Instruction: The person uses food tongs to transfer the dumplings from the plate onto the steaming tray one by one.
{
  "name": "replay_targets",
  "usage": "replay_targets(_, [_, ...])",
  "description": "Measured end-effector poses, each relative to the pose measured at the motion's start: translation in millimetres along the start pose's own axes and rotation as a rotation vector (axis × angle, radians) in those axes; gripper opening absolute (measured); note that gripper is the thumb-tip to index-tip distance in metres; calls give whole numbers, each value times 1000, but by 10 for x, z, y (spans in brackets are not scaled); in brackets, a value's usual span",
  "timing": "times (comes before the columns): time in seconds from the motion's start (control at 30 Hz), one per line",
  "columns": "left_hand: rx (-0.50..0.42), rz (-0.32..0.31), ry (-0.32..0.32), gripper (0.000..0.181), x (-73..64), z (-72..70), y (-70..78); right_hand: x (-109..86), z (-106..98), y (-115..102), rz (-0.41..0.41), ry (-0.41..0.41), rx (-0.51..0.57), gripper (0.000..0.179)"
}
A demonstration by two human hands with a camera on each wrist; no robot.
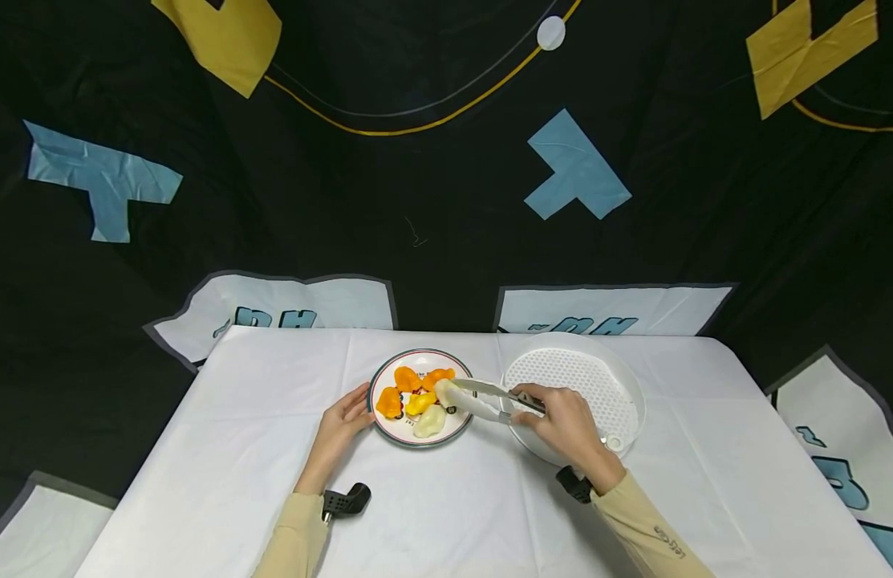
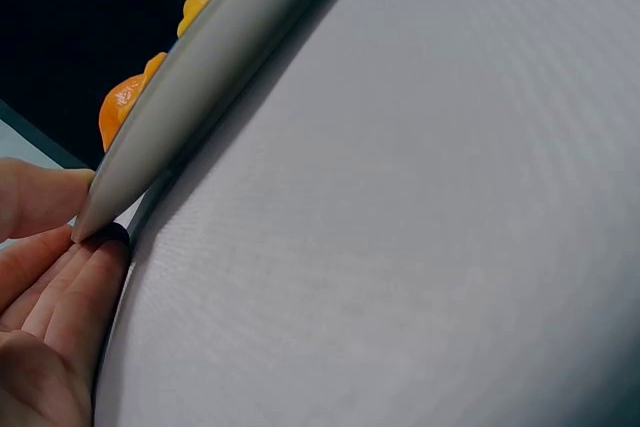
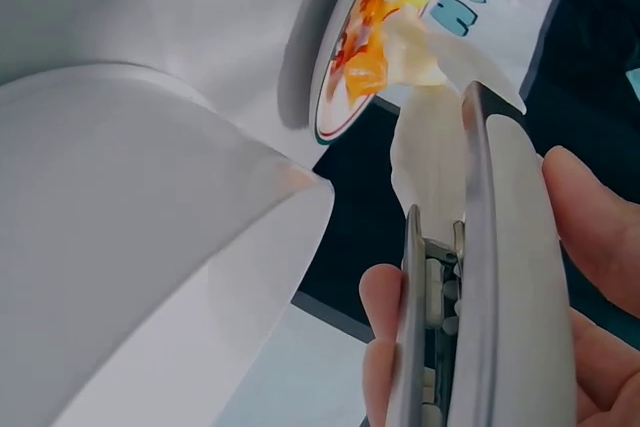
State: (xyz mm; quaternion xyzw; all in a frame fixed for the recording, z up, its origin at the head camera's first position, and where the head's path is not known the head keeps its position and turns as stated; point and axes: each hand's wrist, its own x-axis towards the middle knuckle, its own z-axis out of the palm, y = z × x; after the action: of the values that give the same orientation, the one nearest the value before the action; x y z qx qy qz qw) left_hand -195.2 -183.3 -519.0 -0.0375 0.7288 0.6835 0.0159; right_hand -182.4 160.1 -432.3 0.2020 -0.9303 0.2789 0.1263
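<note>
My left hand [image 1: 338, 431] pinches the left rim of a round plate [image 1: 410, 440] with coloured rings. In the left wrist view the thumb lies above the rim and the fingers under it. Orange pieces [image 1: 389, 403], a yellow piece [image 1: 420, 404] and a pale, lumpy piece [image 1: 429, 421] lie on the plate. My right hand [image 1: 565, 421] grips tongs [image 1: 476, 407] with pale tips and metal handles. Between the tips, over the plate's right side, is another pale piece [image 1: 444, 392]; in the right wrist view the piece [image 3: 408, 47] overlaps the plate.
Right of the plate stands a round white basket [image 1: 637, 401] with a perforated bottom, partly behind my right hand. Both sit on a white-covered table [image 1: 432, 514]. A black cloth [image 1: 345, 217] with taped shapes hangs behind its far edge.
</note>
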Motion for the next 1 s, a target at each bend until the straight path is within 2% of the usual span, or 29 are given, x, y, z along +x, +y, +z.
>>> replay_targets(0.67, [-3, 0, 1, 57, -19, 6, 4, 17, -236, 154, -55, 50, 17, 34])
replay_targets(1.0, [-39, 0, -9, 58, -14, 7, 1, -4, -446, 283, -32, 68, 7, 32])
